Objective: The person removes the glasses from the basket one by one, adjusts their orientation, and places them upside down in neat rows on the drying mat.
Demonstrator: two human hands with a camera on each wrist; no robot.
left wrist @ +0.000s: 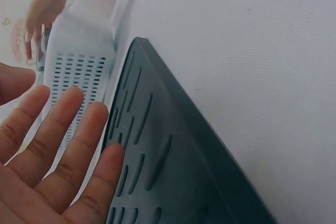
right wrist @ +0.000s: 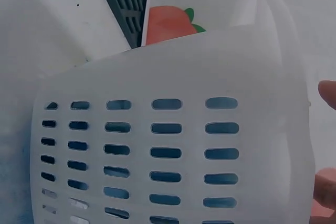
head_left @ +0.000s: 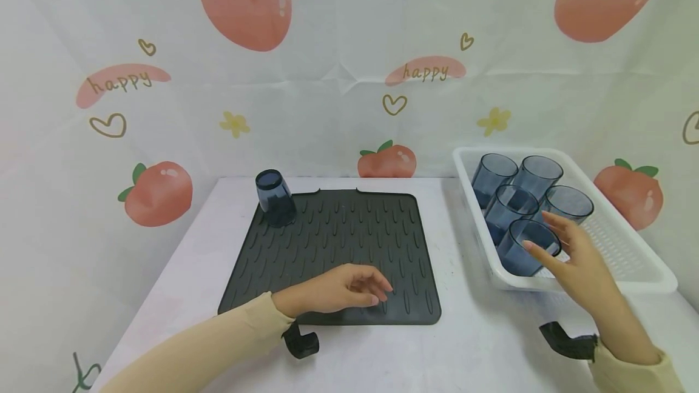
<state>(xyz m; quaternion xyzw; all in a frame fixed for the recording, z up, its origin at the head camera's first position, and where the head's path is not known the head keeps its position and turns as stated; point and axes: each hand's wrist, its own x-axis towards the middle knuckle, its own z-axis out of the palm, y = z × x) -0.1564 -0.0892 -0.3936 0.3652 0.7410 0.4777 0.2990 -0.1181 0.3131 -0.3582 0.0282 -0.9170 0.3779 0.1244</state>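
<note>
My right hand (head_left: 583,262) hovers over the front of a white plastic basket (head_left: 628,241), thumb and fingers spread around the rim of the nearest blue-tinted glass (head_left: 516,253). Several more such glasses stand mouth up in the basket, including one at the back left (head_left: 494,174). In the right wrist view, the basket's slotted wall (right wrist: 142,114) hides the hand's glass, and just fingertips show at the right edge. Relaxed and holding nothing, my left hand (head_left: 346,288) is above the front part of a dark ridged drying mat (head_left: 349,229). One blue glass (head_left: 275,202) is upside down on the mat's far left corner.
Both stand on a white table (head_left: 393,356), the mat in the middle and the basket at the right. Behind them hangs a white backdrop (head_left: 327,120) printed with peaches. Black straps with camera mounts (head_left: 570,342) sit at the wrists.
</note>
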